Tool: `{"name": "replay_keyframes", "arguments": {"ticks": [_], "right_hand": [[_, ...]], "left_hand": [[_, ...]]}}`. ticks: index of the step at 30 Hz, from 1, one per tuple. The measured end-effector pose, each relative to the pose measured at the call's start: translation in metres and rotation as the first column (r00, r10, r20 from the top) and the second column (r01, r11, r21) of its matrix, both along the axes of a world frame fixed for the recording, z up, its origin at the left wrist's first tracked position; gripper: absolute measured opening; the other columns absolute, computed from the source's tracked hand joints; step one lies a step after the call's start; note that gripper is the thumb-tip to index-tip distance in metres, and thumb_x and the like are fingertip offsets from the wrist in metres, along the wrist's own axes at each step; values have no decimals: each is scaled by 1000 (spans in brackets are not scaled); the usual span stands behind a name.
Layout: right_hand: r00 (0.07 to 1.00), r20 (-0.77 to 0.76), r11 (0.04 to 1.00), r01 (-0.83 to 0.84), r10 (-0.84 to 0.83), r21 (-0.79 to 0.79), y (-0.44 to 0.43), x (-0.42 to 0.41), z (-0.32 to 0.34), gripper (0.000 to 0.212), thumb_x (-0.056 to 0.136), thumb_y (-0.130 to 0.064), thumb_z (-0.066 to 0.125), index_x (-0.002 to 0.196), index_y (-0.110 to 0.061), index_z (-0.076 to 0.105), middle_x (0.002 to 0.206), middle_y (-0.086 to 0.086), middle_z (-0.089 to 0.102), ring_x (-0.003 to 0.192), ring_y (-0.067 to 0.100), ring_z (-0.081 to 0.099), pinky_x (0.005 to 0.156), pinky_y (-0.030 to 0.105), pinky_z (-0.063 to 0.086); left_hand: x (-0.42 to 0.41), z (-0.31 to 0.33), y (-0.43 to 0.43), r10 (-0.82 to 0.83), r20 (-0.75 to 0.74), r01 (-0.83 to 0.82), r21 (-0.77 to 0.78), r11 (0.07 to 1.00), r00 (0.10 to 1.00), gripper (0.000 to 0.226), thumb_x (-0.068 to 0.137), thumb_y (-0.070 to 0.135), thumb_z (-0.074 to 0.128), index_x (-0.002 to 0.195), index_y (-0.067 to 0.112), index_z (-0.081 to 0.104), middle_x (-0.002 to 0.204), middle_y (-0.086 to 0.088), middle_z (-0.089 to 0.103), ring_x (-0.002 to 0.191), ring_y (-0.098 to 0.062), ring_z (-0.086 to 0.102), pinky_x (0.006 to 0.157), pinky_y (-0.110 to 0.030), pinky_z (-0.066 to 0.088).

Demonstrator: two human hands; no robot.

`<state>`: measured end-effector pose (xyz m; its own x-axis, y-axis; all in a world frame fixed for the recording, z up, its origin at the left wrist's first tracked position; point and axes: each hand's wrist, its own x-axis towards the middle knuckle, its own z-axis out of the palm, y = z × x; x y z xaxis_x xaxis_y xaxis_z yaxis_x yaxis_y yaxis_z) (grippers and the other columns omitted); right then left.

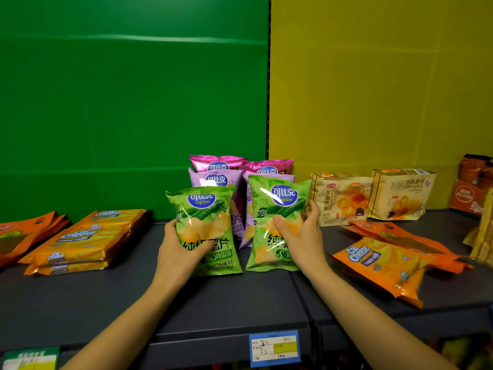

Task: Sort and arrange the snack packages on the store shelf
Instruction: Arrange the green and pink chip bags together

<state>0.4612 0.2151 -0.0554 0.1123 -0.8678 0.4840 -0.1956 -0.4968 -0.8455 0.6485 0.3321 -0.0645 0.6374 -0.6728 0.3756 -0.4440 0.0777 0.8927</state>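
Two green chip bags stand upright side by side on the dark shelf (80, 303). My left hand (177, 249) grips the left green bag (205, 217) at its lower left. The right green bag (277, 198) is held from its right side by my right hand (298, 233), thumb across the front. Directly behind them stand two light purple chip bags (213, 178) and, further back, two magenta chip bags (217, 161).
A stack of orange Cal Cheese wafer packs (80, 241) lies at the left. A loose Cal Cheese pack (378, 265) and orange pouches (400, 236) lie at the right. Two croissant bags (344, 198) stand at the back right. A price tag (274, 347) hangs on the shelf's front edge.
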Motion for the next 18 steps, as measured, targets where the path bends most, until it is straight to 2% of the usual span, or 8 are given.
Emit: {"name": "replay_keyframes", "arguments": {"ticks": [2,5,10,14,18], "right_hand": [[1000,1,1000,2,-2,-2,0,0,0,86,80,-35,67,145,-14,13,146,10,39,131,25,41,105,37,37],[1000,-5,1000,0,0,-4,2,4,0,87,81,-35,67,145,-13,12,146,10,37,132,26,39,104,36,35],[998,-16,998,-53,54,31,1,3,2,89,82,-34,65,146,-14,7,149,10,33,135,25,34,105,31,30],[995,6,991,-102,102,87,0,-3,4,94,81,-33,67,147,-18,2,152,9,26,138,24,29,109,33,26],[995,-4,991,-95,96,91,0,-5,5,101,76,-33,71,147,-18,0,153,10,23,139,24,27,114,40,26]], "left_hand": [[2,-1,1,-7,-8,7,-3,1000,1000,92,44,46,71,126,18,39,108,-1,59,99,-24,58,84,-33,42],[-3,-1,-2,-58,2,58,4,998,998,82,59,35,76,129,17,36,113,-1,58,101,-21,57,85,-29,40],[-2,-3,-6,-165,-2,165,30,986,986,88,70,32,76,137,13,23,129,-6,51,118,-21,52,102,-35,41],[-3,-1,-2,-129,47,127,30,991,991,107,54,46,75,140,14,21,134,-7,50,121,-22,51,106,-39,39],[-5,0,1,-114,58,113,23,993,992,115,48,52,74,142,14,19,138,-6,46,123,-21,49,107,-39,37]]}}
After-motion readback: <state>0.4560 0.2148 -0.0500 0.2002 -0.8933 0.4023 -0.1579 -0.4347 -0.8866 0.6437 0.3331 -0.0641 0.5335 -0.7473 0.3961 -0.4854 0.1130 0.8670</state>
